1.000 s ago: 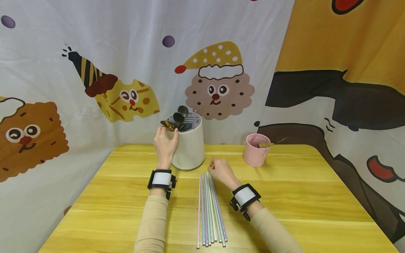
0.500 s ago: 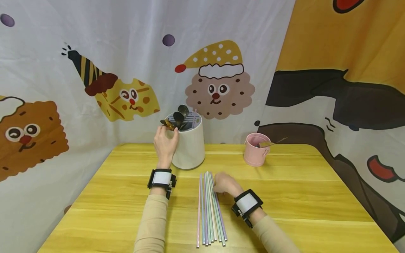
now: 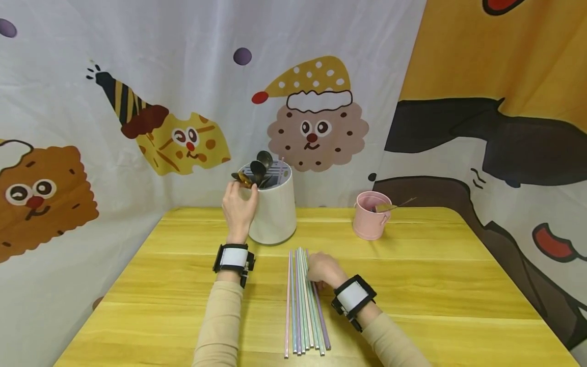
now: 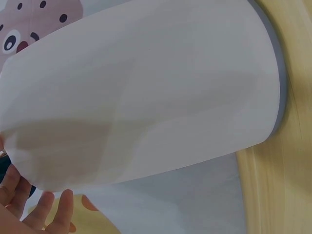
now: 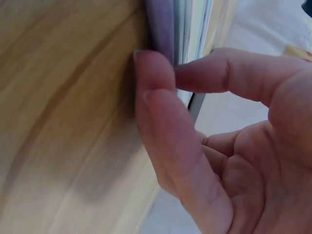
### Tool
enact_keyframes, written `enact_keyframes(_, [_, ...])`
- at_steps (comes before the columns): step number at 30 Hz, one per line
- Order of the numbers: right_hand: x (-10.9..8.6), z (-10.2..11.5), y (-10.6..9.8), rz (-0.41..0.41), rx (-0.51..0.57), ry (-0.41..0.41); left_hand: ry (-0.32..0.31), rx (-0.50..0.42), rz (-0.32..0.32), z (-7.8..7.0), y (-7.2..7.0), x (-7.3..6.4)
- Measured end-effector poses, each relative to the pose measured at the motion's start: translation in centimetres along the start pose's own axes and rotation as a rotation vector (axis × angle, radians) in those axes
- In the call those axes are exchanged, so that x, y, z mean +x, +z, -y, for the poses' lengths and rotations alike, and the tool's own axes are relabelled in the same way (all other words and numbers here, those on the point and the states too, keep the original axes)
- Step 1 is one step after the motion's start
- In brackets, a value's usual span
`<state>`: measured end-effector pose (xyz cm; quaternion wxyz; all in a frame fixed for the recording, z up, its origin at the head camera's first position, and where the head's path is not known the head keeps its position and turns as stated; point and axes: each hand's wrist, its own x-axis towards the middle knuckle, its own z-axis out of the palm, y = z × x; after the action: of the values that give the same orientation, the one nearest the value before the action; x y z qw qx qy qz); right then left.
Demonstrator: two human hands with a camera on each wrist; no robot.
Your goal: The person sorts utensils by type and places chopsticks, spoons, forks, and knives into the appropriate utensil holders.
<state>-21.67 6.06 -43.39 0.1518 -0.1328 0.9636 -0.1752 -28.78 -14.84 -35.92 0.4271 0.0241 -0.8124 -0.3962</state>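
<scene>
The left hand (image 3: 238,206) holds the upper rim of a white utensil holder (image 3: 274,216), its fingertips also showing at the rim in the left wrist view. Several dark spoons or ladles (image 3: 258,171) and a gold-coloured utensil stick up out of the holder. In front of it, a bundle of long pastel chopsticks (image 3: 300,311) lies on the table, slightly fanned toward the near side. At the bundle's right side, the right hand (image 3: 324,270) pinches the outermost purple chopstick (image 5: 161,27) between thumb and fingertips, near its far half.
A small pink bucket (image 3: 369,224) with a thin utensil (image 3: 392,206) leaning out stands at the back right of the wooden table (image 3: 426,285). Behind the table hangs a cartoon-printed curtain (image 3: 192,76).
My right hand has come down and nearer from beside the holder's base to the chopsticks, and pinches the purple one, whose near end has shifted slightly right. The left hand stays put.
</scene>
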Motion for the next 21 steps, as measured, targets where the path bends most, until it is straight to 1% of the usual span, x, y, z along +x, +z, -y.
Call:
enact_keyframes(4, [0.2, 0.1, 0.0, -0.018, 0.001, 0.003, 0.003, 0.0, -0.006, -0.1, 0.0, 0.1])
enact_keyframes(7, [0.4, 0.1, -0.1, -0.033, -0.03, 0.004, 0.001, 0.001, -0.007, -0.1, -0.1, 0.2])
enact_keyframes(12, [0.6, 0.2, -0.9, -0.064, -0.074, 0.038, -0.005, -0.004, -0.002, -0.1, -0.1, 0.1])
enact_keyframes(16, [0.6, 0.5, -2.2, -0.129, -0.079, 0.032, -0.004, -0.006, 0.004, -0.2, -0.2, 0.0])
enact_keyframes(18, [0.4, 0.7, -3.0, -0.172, -0.078, 0.011, -0.001, -0.003, 0.002, -0.2, -0.1, 0.0])
enact_keyframes(21, [0.1, 1.1, -4.3, -0.251, -0.034, -0.034, -0.003, -0.002, 0.001, -0.1, -0.1, 0.0])
